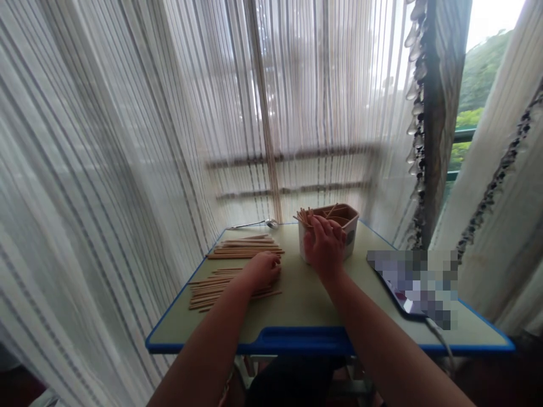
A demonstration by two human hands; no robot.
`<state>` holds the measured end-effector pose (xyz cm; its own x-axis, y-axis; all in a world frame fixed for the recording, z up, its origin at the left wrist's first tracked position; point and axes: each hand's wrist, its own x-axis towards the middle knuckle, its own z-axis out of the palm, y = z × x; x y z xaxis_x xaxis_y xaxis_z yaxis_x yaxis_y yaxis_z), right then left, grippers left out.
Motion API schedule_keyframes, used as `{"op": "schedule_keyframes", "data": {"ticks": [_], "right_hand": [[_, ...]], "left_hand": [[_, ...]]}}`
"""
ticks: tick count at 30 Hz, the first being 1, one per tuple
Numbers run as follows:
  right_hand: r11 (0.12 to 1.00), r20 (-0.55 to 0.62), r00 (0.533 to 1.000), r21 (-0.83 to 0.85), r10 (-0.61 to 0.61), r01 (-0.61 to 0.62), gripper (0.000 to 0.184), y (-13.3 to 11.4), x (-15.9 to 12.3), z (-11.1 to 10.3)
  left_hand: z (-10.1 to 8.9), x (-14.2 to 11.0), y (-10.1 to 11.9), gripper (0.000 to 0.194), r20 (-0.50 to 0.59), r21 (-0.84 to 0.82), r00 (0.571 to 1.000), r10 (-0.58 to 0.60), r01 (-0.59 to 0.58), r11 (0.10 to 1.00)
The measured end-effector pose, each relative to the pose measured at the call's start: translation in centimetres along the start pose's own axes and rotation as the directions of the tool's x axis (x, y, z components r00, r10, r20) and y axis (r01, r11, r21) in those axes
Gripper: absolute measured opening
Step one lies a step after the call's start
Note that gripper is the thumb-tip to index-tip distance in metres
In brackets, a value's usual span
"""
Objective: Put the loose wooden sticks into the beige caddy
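A pale chopstick holder with a brownish inside stands at the far side of the desk. My right hand is closed over its front rim, fingers bent; what lies under the palm is hidden. Wooden chopsticks stick up from the holder's left part, close beside my right fingers, and a few thin sticks lean farther right inside. My left hand rests low over the desk at the right ends of loose chopsticks, its fingers curled. Whatever is in those fingers does not show. Another row of chopsticks lies just beyond.
A metal spoon lies along the desk's back edge. On the right is a phone or tablet, partly pixelated, with a cable. The blue-edged desk stands against sheer striped curtains and a window.
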<state>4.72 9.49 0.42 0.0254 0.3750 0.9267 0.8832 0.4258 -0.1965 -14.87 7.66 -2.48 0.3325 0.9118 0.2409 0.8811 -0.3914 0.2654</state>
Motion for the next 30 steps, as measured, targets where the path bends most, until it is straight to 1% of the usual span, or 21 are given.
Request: {"op": "schedule_keyframes", "data": {"ticks": [8,16,22,26,30], "right_hand": [[1.000,-0.050,0.999,0.027,0.001,0.000,0.030,0.4,-0.4,-0.5],[0.987,-0.110,0.993,0.146,-0.045,0.061,0.024,0.5,-0.8,-1.9],[0.983,-0.131,0.990,0.165,-0.059,0.080,0.022,1.3,-0.9,-2.1],[0.982,-0.133,0.989,0.165,-0.068,0.090,0.019,1.3,-0.8,-2.4],[0.982,-0.129,0.990,0.170,-0.063,0.085,0.018,1.2,-0.7,-2.7]], "left_hand": [[0.8,-0.2,0.1,0.023,-0.004,0.047,0.998,-0.070,0.070,0.996],[0.6,-0.9,1.1,0.023,-0.014,0.073,0.993,-0.114,0.115,0.991],[0.7,-0.8,1.9,0.022,-0.015,0.084,0.991,-0.134,0.134,0.987],[0.5,-1.0,2.2,0.022,-0.025,0.086,0.989,-0.144,0.146,0.986],[0.5,-0.9,2.3,0.023,-0.026,0.088,0.991,-0.129,0.131,0.987]]}}
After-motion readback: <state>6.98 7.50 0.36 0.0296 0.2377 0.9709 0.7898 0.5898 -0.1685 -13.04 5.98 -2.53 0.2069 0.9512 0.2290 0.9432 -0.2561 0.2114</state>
